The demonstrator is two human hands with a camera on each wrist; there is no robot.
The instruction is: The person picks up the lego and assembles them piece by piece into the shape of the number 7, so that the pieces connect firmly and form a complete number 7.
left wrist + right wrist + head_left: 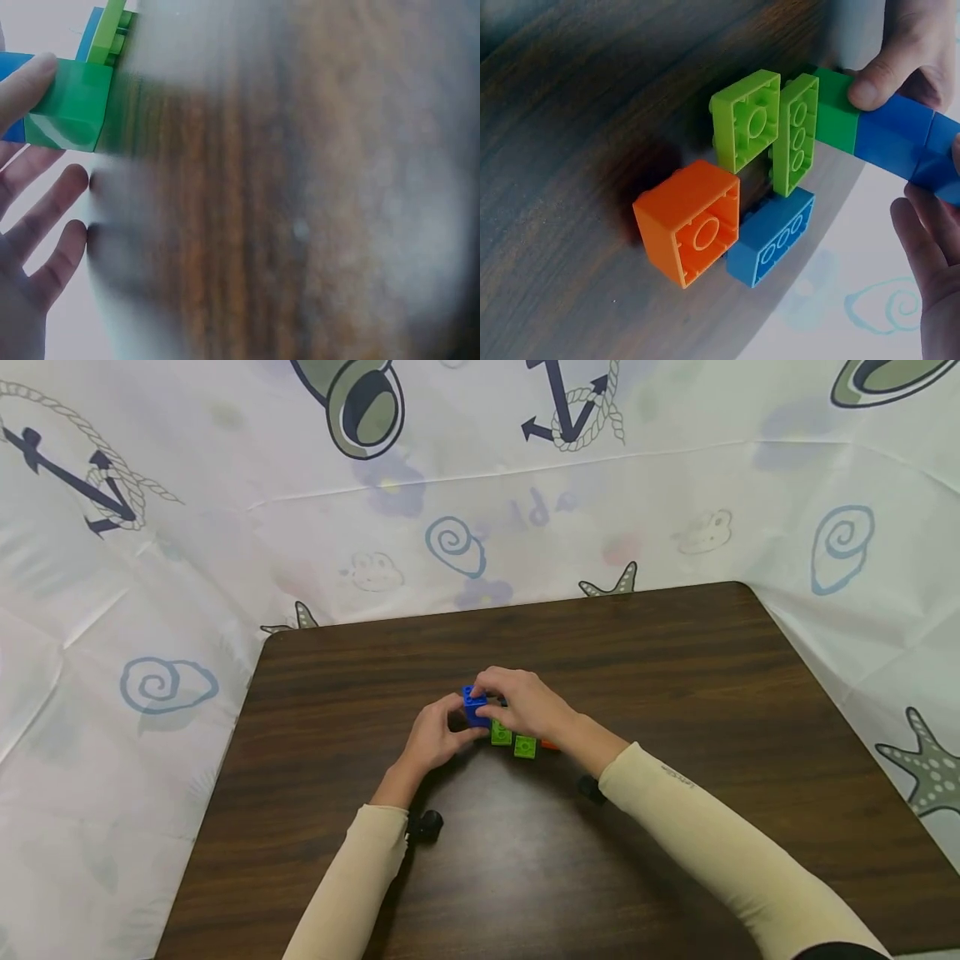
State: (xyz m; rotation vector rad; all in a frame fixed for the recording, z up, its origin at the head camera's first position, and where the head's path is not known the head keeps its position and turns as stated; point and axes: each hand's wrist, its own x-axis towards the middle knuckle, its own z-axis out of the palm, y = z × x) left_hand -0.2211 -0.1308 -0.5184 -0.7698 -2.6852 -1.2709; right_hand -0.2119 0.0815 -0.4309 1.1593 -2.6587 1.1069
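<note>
A small stack stands on the table, with a green brick [835,109] at the bottom, a blue brick [892,133] above it and another blue brick [474,695] on top. My left hand [435,737] grips the stack low down, its thumb across the seam between the green and the lower blue brick. The other fingers of that hand spread loosely in the left wrist view. From above, my right hand [527,703] pinches the top blue brick between thumb and fingers. In the head view it hides part of the stack.
Beside the stack lie a long light green brick [795,135], a square light green brick [746,120], an orange brick [686,221] and a long blue brick [771,236], hollow sides showing. The dark wooden table [495,877] meets a patterned cloth [652,518] at the back.
</note>
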